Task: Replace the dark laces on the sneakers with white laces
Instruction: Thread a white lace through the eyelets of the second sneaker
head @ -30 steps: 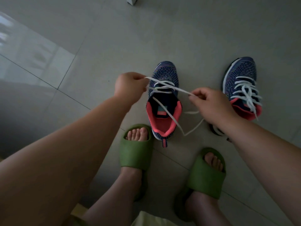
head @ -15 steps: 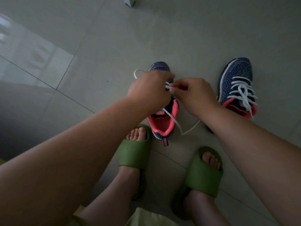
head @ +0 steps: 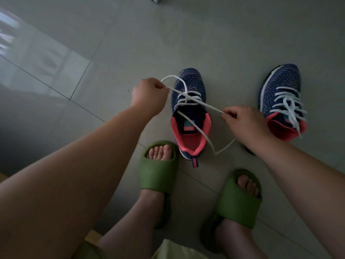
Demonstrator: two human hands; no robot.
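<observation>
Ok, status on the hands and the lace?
Left hand and right hand each grip the white lace. Lace crosses over the left sneaker, only lower eyelets laced. Nothing in the way.

no readable text, teal insole label (head: 188, 125) in sneaker (head: 190, 116) too blurred

Left hand (head: 149, 96) is gripping one run of the white lace (head: 194, 101) in a closed fist, just left of the near sneaker (head: 190, 113). Right hand (head: 244, 124) is pinching the other run between thumb and fingers, to the sneaker's right. Lace is stretching taut between the hands, crossing over the lower eyelets; a loose length is trailing across the pink collar to the tile floor (head: 205, 34). Second sneaker (head: 281, 98), fully laced in white, is sitting right of it. Feet are wearing green slides (head: 158, 172).
</observation>
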